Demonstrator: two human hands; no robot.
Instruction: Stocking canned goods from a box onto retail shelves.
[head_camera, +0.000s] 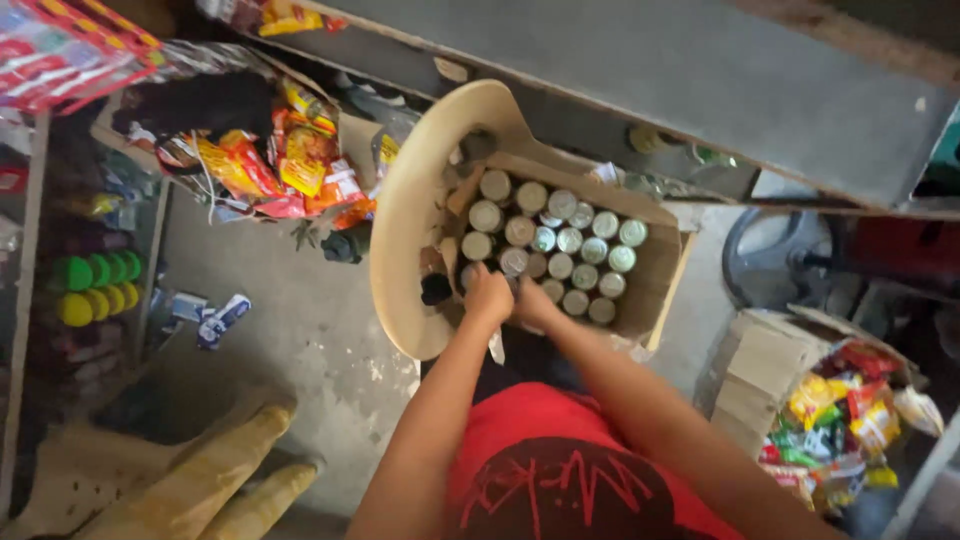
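From the head camera, you look straight down past your red shirt (560, 450) at an open cardboard box (655, 275) resting on a beige plastic chair (420, 190). The box is packed with upright cans (570, 240), their round silver tops showing in close rows.

Your left hand (488, 296) sits at the near-left corner of the box, fingers curled down over a can there; it looks closed around something, but the can itself is hidden under the hand, so you cannot tell for sure what it has hold of. Your right hand (533, 300) is just beside it, touching the near row of cans, with the fingers tucked out of sight; how far it is open cannot be told.

To the left, bright snack packets (275, 165) hang in a bunch above the concrete floor (300, 330). Further left stands a rack with green and yellow bottle caps (90, 285). At the lower right, a second cardboard box (775, 365) holds more colourful packets (840, 410). A grey counter top (700, 80) runs above the chair.
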